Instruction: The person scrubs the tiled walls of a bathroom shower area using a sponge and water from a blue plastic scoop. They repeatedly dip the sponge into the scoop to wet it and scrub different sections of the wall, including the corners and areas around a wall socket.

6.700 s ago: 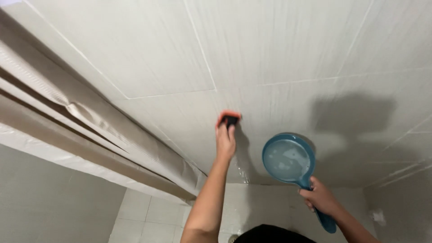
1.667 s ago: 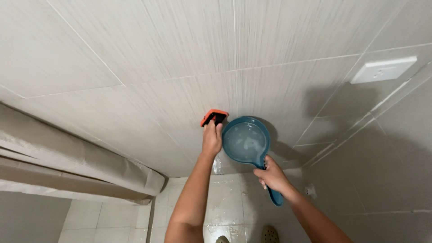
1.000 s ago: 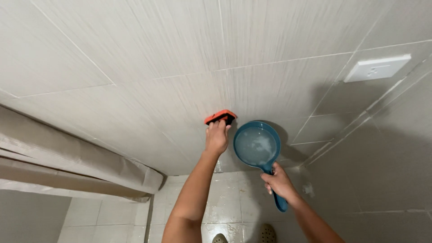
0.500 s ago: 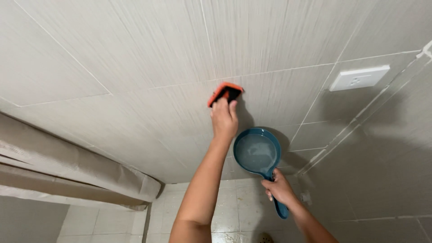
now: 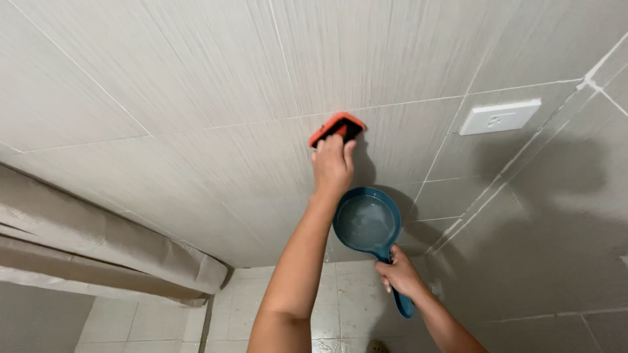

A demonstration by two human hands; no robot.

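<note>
An orange brush [image 5: 337, 126] is pressed flat on the grey wall tiles [image 5: 196, 78] by the left hand [image 5: 332, 167]. The fingers [image 5: 330, 145] are curled tight over its back, so it is held firmly. A blue scoop [image 5: 366, 222] with water in it is held just below by the right hand [image 5: 398, 274], which is wrapped around the handle.

For a good scrub, the brush should be kept flat and pushed hard along the thin tile lines. The scoop should be kept level so the water is not spilled. The white socket [image 5: 500, 116] up on the right should be kept dry. A beige curtain [image 5: 98, 248] hangs at the left, well apart.
</note>
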